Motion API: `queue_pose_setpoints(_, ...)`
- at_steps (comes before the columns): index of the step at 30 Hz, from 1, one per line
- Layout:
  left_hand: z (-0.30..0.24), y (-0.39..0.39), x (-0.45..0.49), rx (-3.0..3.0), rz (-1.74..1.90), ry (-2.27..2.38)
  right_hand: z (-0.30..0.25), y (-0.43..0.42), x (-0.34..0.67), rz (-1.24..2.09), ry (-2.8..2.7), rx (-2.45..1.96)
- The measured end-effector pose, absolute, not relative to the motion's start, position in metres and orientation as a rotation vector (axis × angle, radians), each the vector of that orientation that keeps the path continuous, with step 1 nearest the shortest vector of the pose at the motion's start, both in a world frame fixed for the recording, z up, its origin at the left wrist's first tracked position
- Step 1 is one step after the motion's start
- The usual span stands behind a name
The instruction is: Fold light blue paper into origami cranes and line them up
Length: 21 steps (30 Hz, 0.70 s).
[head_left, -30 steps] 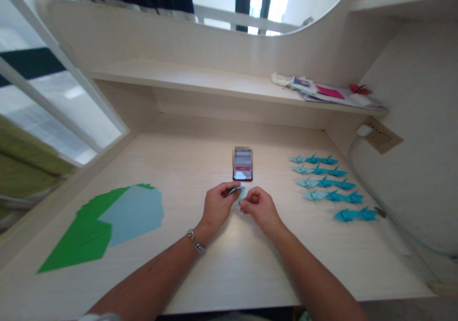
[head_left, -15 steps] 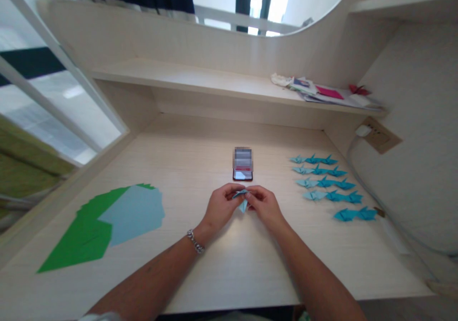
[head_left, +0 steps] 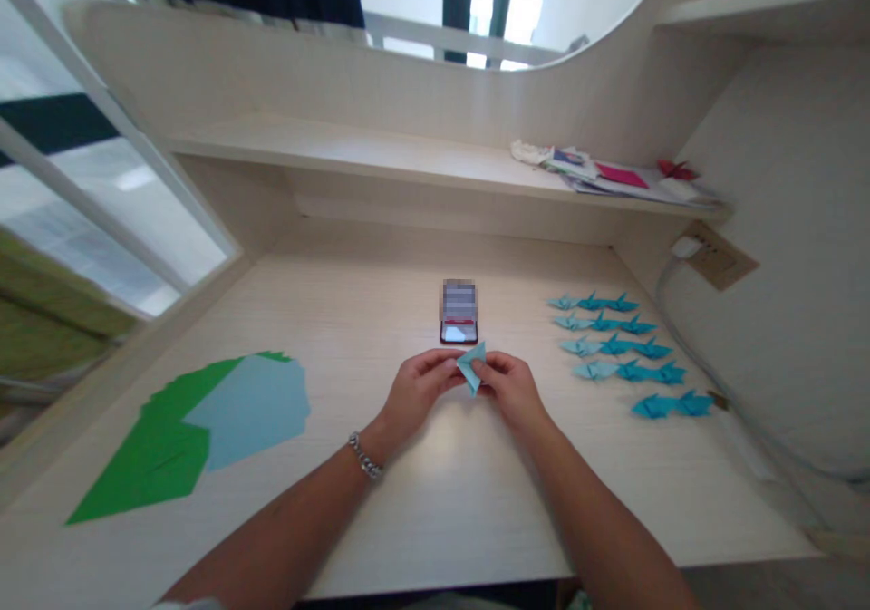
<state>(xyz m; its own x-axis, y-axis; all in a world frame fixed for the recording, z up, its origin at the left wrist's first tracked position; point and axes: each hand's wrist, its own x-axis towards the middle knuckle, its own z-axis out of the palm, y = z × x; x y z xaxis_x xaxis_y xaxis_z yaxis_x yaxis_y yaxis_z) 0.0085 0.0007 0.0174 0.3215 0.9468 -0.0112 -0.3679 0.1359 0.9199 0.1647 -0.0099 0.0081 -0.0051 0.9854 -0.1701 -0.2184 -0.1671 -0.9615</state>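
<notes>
Together both hands' grip pinches folded blue paper [head_left: 471, 367], long axis upright, tip up-right

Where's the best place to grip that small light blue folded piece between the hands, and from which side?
Probably pinch the light blue folded paper at its lower flat body from both sides, as the left hand and right hand do; its point sticks up free.

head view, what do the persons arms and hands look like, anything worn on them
Both forearms are bare, with no sleeves reaching into view. The left hand has a silver metal link bracelet around its wrist. The right hand and its wrist carry nothing: no watch, band or glove. No rings can be made out on the fingers.
</notes>
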Motion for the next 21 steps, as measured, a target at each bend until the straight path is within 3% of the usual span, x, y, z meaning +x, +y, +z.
queue_pose_setpoints(21,0.005,0.004,0.008,0.968,0.985,0.826,0.008,-0.012,0.162,1.435,-0.98,-1.133)
